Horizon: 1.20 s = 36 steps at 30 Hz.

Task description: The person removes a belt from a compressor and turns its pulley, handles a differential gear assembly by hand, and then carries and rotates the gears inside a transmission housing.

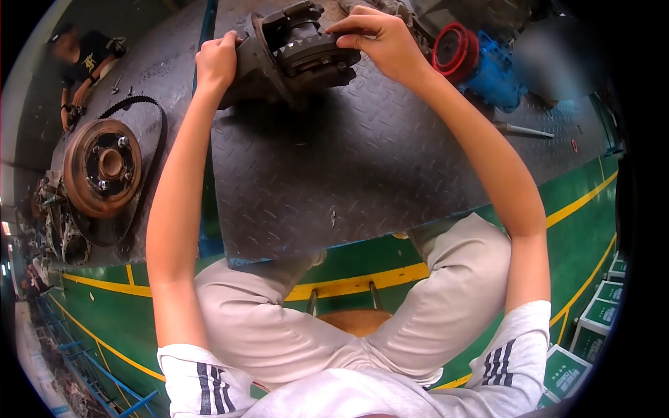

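Black-shirted, a co-worker (89, 57) leans at the far left edge of the left-hand table (185, 42). Toward that table's near edge lies a rust-brown metal drum (78, 164), with a black toothed belt (164, 132) curving round its right side. The left hand (217, 64) is closed on the left end of a dark gear assembly (268, 59), fingertips hidden. The assembly sits by the left edge of the treadplate table (334, 181), well back from its near left corner. The right hand (382, 38) has thumb and fingers at the toothed ring (317, 54); whether they pinch it, I cannot tell. Farther right are a blue unit (495, 70) with a red pulley (453, 52), a slim rod (526, 130) and, toward the near right corner, a small red ring (574, 145).
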Each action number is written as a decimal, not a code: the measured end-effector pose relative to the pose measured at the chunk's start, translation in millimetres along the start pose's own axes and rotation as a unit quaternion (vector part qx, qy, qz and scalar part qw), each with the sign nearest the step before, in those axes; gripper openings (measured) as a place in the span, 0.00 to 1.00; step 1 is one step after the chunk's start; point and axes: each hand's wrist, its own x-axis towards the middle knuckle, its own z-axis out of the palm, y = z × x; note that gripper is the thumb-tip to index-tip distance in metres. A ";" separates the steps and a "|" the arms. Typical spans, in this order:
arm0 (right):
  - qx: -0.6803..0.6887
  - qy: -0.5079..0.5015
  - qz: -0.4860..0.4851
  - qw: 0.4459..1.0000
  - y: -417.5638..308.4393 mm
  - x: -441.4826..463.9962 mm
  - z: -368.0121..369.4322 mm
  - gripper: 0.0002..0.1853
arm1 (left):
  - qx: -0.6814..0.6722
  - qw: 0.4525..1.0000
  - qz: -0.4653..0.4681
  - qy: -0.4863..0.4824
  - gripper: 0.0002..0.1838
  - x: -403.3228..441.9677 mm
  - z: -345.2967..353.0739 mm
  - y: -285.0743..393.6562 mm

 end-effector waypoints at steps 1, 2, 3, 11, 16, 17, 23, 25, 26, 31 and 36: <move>-0.010 -0.009 -0.011 1.000 1.1 2.7 1.8 0.11 | 0.011 1.000 -0.013 0.003 0.24 -0.6 0.1 3.7; -0.020 -0.018 -0.022 0.999 -0.4 5.1 3.5 0.10 | 0.021 0.999 -0.026 0.007 0.24 -0.1 0.8 4.2; -0.022 -0.017 -0.023 0.999 -1.8 7.3 3.7 0.10 | 0.020 0.999 -0.025 0.008 0.24 0.9 0.5 5.1; -0.095 -0.047 -0.035 0.994 14.0 -3.1 -5.1 0.16 | -0.007 1.000 -0.006 -0.011 0.24 0.8 -1.0 -3.2; -0.028 -0.013 -0.020 0.999 23.9 -0.1 -3.9 0.09 | 0.031 0.999 0.016 0.013 0.25 -5.5 -2.2 3.1; -0.021 -0.025 -0.019 0.999 25.0 1.5 -5.0 0.09 | 0.034 0.999 0.026 0.012 0.25 -5.1 -2.7 3.6; -0.017 0.000 -0.015 1.000 12.9 -4.8 8.5 0.15 | -0.033 0.995 0.046 -0.085 0.23 3.2 -2.2 -13.5; -0.027 -0.003 -0.012 1.000 13.9 -2.5 8.0 0.13 | -0.029 0.988 0.098 -0.115 0.23 10.6 -2.1 -25.1; -0.038 -0.004 -0.008 0.999 11.9 -0.2 7.8 0.12 | -0.026 0.978 0.150 -0.145 0.23 12.1 -3.9 -25.0; -0.035 0.010 -0.011 0.999 5.0 1.5 16.6 0.13 | -0.028 0.988 0.092 -0.124 0.24 13.4 -2.1 -24.2; -0.072 0.022 -0.022 0.997 -5.8 -6.3 14.6 0.12 | 0.002 0.994 -0.020 -0.108 0.26 17.0 -2.5 -17.4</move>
